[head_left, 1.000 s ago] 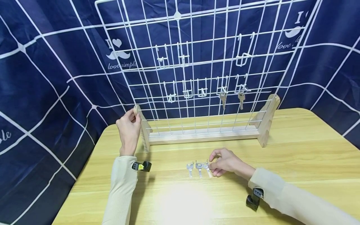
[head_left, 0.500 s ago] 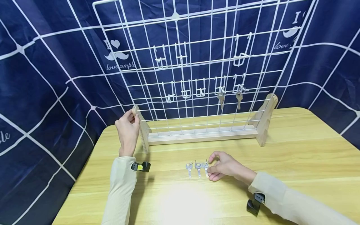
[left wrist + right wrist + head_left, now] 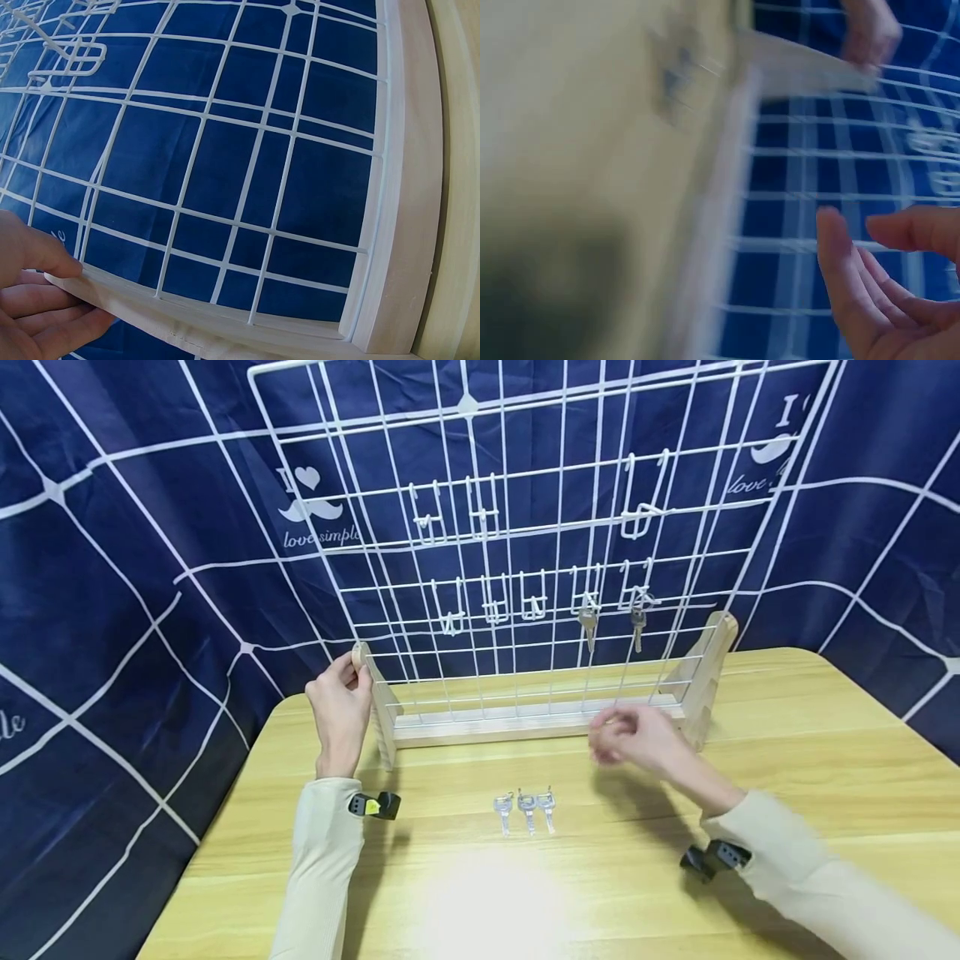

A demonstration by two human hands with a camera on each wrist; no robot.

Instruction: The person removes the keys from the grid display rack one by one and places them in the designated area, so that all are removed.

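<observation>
My left hand [image 3: 341, 714] pinches the top of the wooden side support [image 3: 382, 714] at the left end of a white wire grid rack [image 3: 555, 647]. In the left wrist view its thumb and fingers [image 3: 34, 247] lie on either side of the wood. My right hand [image 3: 637, 739], blurred, is in the air before the rack's lower right part. The right wrist view shows its thumb [image 3: 911, 227] and index finger apart, with nothing between. Three keys, a left key [image 3: 503, 810], a middle key [image 3: 527, 811] and a right key [image 3: 547, 810], lie side by side on the table.
Two keys, a left key [image 3: 588, 628] and a right key [image 3: 638, 628], hang from white hooks on the rack's lower row. Several other hooks [image 3: 453, 620] carry nothing. A wooden crossbar [image 3: 487, 731] joins the supports. Dark blue patterned cloth [image 3: 135, 610] surrounds the wooden table [image 3: 300, 860].
My right hand has left the right-hand key on the table and moved up and right towards the rack. That key now lies straighter beside the middle one. My left hand stays put.
</observation>
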